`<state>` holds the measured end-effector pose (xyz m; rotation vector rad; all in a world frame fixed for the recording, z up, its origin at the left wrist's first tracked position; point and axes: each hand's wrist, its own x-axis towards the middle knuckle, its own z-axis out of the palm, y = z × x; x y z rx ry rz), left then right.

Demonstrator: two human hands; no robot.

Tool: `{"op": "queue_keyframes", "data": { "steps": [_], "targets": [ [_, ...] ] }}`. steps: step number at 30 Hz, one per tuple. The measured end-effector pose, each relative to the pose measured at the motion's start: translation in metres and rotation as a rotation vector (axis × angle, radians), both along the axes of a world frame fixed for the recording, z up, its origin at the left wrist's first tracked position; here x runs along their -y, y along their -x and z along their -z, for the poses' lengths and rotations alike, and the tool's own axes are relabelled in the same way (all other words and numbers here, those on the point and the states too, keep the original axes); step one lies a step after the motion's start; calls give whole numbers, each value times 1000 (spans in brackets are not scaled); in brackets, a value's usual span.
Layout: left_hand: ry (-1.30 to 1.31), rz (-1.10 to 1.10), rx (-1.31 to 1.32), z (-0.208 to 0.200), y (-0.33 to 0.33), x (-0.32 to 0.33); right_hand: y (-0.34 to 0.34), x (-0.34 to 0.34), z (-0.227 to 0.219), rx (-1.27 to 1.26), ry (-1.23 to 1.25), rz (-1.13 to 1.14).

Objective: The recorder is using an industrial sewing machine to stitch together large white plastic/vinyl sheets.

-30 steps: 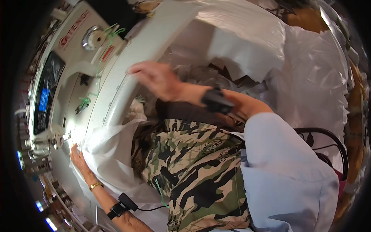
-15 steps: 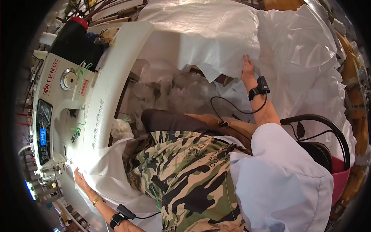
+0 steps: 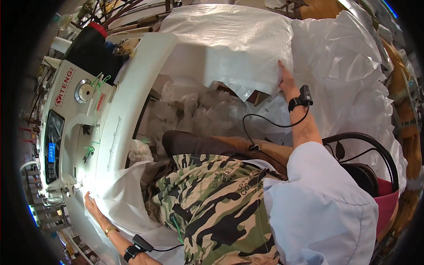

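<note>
A white sewing machine (image 3: 104,132) stands on my left, its needle area brightly lit. My left hand (image 3: 93,206) lies with fingers stretched out on white sheet material (image 3: 121,187) just in front of the needle area; that material drapes over the bed's edge onto my lap. Out to the right, my right hand (image 3: 286,79) is open, its straight fingers against the right edge of a pale, glossy plastic sheet (image 3: 247,39). Whether the thumb is under that sheet is hidden.
Crumpled translucent plastic (image 3: 207,108) fills the space beyond my knees. More white sheeting (image 3: 338,66) hangs at the right. A black curved chair frame (image 3: 375,143) is behind my right arm. A cable (image 3: 274,126) runs from my right wrist device. Green thread (image 3: 101,79) hangs on the machine.
The near edge of the glossy sheet has shifted away, uncovering more of a brown piece beneath. My right hand stays at its edge; my left hand has hardly moved. The view has tilted slightly.
</note>
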<state>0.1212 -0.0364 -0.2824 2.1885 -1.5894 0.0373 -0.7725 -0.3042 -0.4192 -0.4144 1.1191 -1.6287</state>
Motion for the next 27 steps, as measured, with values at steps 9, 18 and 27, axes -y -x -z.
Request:
{"op": "queue_keyframes", "data": {
  "steps": [9,18,27],
  "targets": [
    [27,1,4,9,-4,0,11,85,-65,-61,-126,-82],
    [114,80,-186,6,14,-1,15,158,-146,-159,-106,-7],
    [60,-10,-129,3,12,-3,1,184,-172,-206,-85,12]
  ]
}}
